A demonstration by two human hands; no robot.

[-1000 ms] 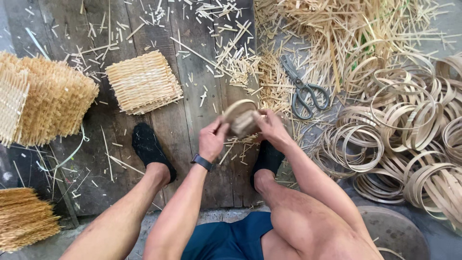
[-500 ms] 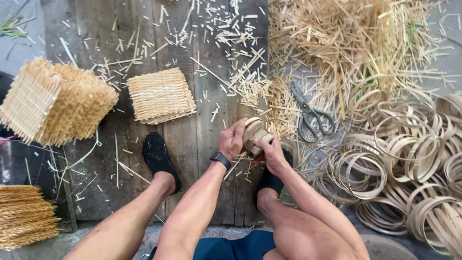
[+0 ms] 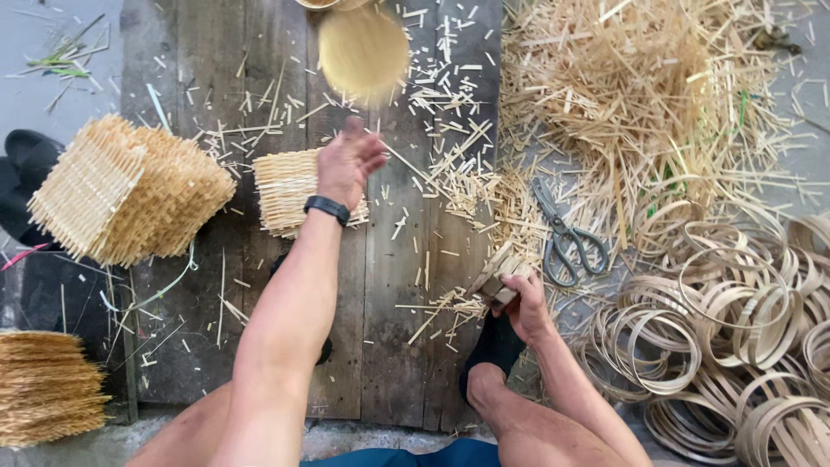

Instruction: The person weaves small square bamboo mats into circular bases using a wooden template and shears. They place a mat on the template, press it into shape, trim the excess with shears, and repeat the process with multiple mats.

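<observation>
Left hand [image 3: 347,164] spread wide, empty, just below blurred round woven disc [image 3: 363,52]; right hand [image 3: 523,303] gripping strip bundle [image 3: 494,275] near scissors [image 3: 566,238]; mats [image 3: 290,192] stacked beside left hand on boards [image 3: 380,346].

Black wristband [image 3: 328,208], black socks [image 3: 493,346], seemingly blue shorts [image 3: 450,454].

- Scissors [image 3: 566,239] lay on the floor beside the straw pile [image 3: 640,95].
- Woven mats [image 3: 130,190] were stacked at left.
- Bamboo hoops [image 3: 735,329] lay heaped at right.
</observation>
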